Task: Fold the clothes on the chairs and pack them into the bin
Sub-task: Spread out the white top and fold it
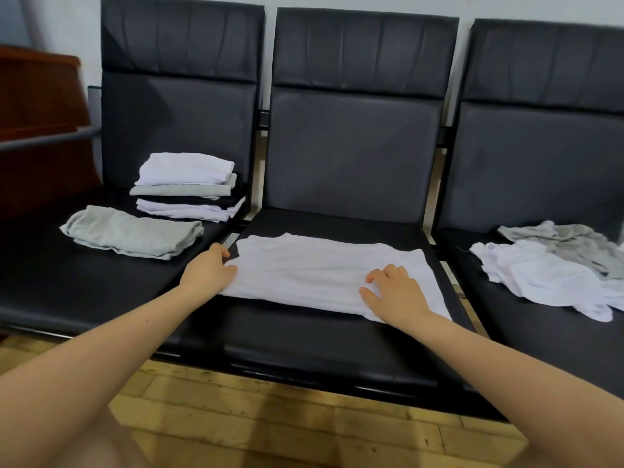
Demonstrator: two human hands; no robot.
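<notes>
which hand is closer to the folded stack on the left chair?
Left. The left hand grips the white shirt's left edge, just below-right of the stack. The right hand rests on the shirt's right part, farther away.

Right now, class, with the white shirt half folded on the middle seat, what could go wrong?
1. The left hand pinches the shirt at the seat's edge, so a tug might drag it into the gap.
2. The stack looks uneven and could topple if bumped.
3. No bin is in view, so carrying the folds may undo them.
</notes>
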